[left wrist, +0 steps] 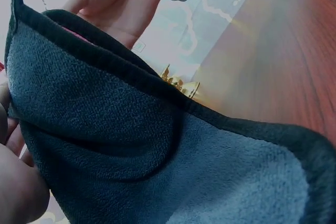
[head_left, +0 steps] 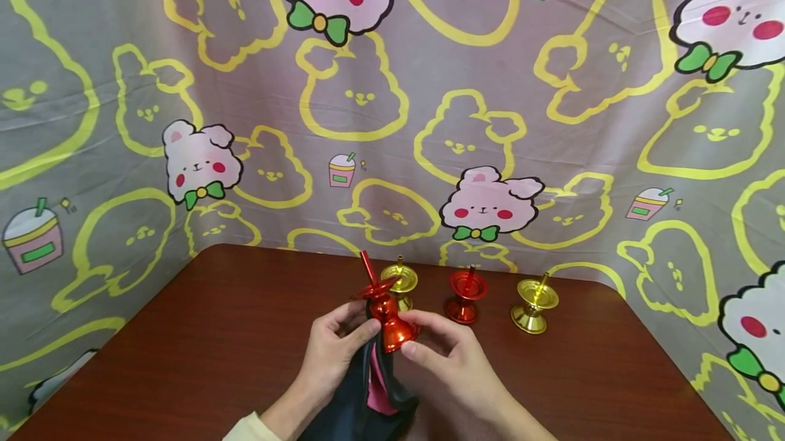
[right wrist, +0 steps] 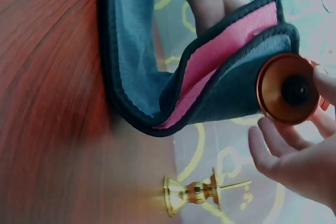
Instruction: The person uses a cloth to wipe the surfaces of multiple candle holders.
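Note:
A shiny red candle holder (head_left: 386, 308), with a dish and a thin upright spike, is held tilted above the table. My left hand (head_left: 334, 349) pinches a dark grey-blue cloth (left wrist: 105, 93) against the candle holder's waist, below the dish. The cloth has black edging and a pink side, and hangs down in folds. At the flared base, my right hand (head_left: 450, 359) grips with thumb and fingers. The right wrist view shows the hollow underside of that base (right wrist: 270, 90) between the right thumb and fingers.
Behind the hands on the brown wooden table (head_left: 202, 339) stand a gold candle holder (head_left: 401, 281), partly hidden, another red candle holder (head_left: 463, 308) and a second gold candle holder (head_left: 530, 318). A patterned curtain (head_left: 392, 107) with cartoon rabbits rises around the table.

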{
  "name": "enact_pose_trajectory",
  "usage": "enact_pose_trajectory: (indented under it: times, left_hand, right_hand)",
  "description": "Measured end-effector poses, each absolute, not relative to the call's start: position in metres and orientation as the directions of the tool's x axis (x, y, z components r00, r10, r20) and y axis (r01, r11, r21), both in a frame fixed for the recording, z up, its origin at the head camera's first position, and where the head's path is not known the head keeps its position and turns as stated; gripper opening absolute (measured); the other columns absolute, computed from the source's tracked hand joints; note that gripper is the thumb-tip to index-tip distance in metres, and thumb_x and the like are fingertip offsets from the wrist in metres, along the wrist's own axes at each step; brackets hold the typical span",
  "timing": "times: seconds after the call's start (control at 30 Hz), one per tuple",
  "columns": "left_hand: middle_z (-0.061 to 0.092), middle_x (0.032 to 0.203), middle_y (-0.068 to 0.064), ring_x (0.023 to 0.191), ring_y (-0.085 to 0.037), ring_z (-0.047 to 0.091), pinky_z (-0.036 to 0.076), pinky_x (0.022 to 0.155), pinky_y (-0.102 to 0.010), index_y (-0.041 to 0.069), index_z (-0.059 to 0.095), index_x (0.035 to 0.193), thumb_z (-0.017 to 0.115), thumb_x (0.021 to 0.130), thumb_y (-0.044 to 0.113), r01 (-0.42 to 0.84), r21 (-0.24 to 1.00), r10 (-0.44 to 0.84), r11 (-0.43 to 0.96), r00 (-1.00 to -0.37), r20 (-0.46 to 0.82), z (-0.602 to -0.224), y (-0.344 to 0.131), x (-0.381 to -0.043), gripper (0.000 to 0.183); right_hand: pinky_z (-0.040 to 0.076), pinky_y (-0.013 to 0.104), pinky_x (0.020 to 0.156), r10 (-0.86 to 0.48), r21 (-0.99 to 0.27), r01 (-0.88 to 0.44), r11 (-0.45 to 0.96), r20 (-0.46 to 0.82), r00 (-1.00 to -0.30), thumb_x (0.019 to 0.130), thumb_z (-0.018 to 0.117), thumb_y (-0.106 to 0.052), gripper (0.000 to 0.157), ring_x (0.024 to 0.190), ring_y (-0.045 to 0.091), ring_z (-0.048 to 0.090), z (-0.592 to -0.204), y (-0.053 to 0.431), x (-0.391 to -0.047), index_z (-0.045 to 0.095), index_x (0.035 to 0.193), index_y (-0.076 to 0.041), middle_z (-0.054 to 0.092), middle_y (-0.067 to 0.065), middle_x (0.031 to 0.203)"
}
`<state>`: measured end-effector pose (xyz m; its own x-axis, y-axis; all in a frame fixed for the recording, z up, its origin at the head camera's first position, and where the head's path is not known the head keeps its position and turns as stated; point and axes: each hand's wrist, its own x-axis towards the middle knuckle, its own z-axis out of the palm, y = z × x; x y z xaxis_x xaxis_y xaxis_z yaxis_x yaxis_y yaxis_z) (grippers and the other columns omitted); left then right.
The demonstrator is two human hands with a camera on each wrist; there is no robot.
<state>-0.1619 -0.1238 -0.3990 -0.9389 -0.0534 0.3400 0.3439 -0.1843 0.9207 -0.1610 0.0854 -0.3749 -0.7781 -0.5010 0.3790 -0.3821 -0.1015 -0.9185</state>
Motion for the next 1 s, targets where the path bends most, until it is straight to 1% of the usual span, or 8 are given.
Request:
enact_pose_trajectory:
  times: [0.17,0.23,0.33,0.4,0.53,0.67,0.87,1.0]
  left_hand:
    - [0.074,0.1,-0.012,0.09,-0.02,0.07,0.055,0.081,-0.028,-0.007,0.068,0.118,0.073,0.089,-0.001,0.34,0.921,-0.047,-0.192,-0.94,0.337,-0.4,-0.123,-0.162,0.031]
    - [0.074,0.1,-0.012,0.09,-0.02,0.07,0.055,0.081,-0.028,-0.006,0.068,0.118,0.073,0.089,-0.001,0.334,0.923,-0.049,-0.192,-0.942,0.331,-0.401,-0.123,-0.163,0.031]
    - [0.074,0.1,-0.013,0.091,-0.02,0.069,0.055,0.081,-0.028,-0.006,0.069,0.118,0.073,0.089,-0.001,0.335,0.925,-0.064,-0.18,-0.942,0.329,-0.402,-0.122,-0.164,0.03]
    - [0.074,0.099,-0.013,0.089,-0.019,0.069,0.055,0.08,-0.027,-0.005,0.07,0.116,0.073,0.089,-0.001,0.34,0.926,-0.078,-0.165,-0.94,0.331,-0.403,-0.122,-0.165,0.028]
    - [0.073,0.099,-0.013,0.089,-0.02,0.069,0.055,0.08,-0.027,-0.005,0.07,0.115,0.073,0.089,0.0,0.359,0.921,-0.09,-0.15,-0.933,0.349,-0.402,-0.121,-0.165,0.026]
    - [0.073,0.1,-0.014,0.09,-0.02,0.069,0.055,0.08,-0.028,-0.005,0.071,0.114,0.074,0.088,0.0,0.375,0.917,-0.109,-0.139,-0.926,0.362,-0.4,-0.121,-0.164,0.026]
    - [0.073,0.103,-0.015,0.092,-0.021,0.07,0.055,0.08,-0.027,-0.002,0.071,0.114,0.076,0.087,0.0,0.386,0.915,-0.116,-0.119,-0.921,0.373,-0.399,-0.118,-0.161,0.027]
    - [0.073,0.103,-0.014,0.093,-0.022,0.07,0.055,0.08,-0.027,-0.001,0.072,0.113,0.077,0.086,0.002,0.388,0.915,-0.113,-0.111,-0.92,0.376,-0.4,-0.117,-0.161,0.027]
  right_hand:
    - [0.051,0.036,0.096,-0.553,-0.969,-0.229,-0.095,0.243,-0.797,0.102,0.058,-0.01,0.041,0.119,0.024,0.058,-0.376,0.092,-0.166,0.053,0.141,0.001,0.055,0.02,0.139]
    - [0.049,0.035,0.099,-0.554,-0.969,-0.236,-0.076,0.237,-0.798,0.103,0.056,-0.011,0.041,0.125,0.026,0.055,-0.378,0.091,-0.166,0.052,0.143,-0.001,0.053,0.018,0.142]
    - [0.046,0.031,0.102,-0.492,-0.907,-0.418,0.056,0.339,-0.802,0.103,0.057,-0.015,0.039,0.13,0.026,0.049,-0.383,0.087,-0.163,0.056,0.142,-0.011,0.052,0.011,0.144]
    - [0.046,0.032,0.102,-0.423,-0.795,-0.574,0.196,0.46,-0.781,0.102,0.06,-0.017,0.039,0.131,0.025,0.047,-0.386,0.082,-0.159,0.059,0.141,-0.019,0.052,0.007,0.142]
    - [0.053,0.033,0.09,-0.323,-0.526,-0.757,0.388,0.691,-0.646,0.096,0.068,-0.013,0.038,0.115,0.016,0.054,-0.386,0.074,-0.152,0.065,0.133,-0.022,0.053,-0.001,0.127]
    - [0.056,0.028,0.082,-0.336,-0.408,-0.824,0.393,0.77,-0.542,0.093,0.072,-0.007,0.036,0.1,0.01,0.062,-0.383,0.072,-0.147,0.069,0.127,-0.018,0.058,-0.005,0.119]
    - [0.055,0.028,0.086,-0.328,-0.391,-0.815,0.428,0.773,-0.543,0.084,0.083,-0.029,0.047,0.102,0.012,0.065,-0.387,0.072,-0.145,0.07,0.126,-0.016,0.063,-0.006,0.118]
    - [0.051,0.021,0.088,-0.3,-0.372,-0.834,0.408,0.808,-0.507,0.08,0.086,-0.027,0.047,0.099,0.015,0.067,-0.389,0.071,-0.147,0.072,0.122,-0.012,0.067,-0.002,0.114]
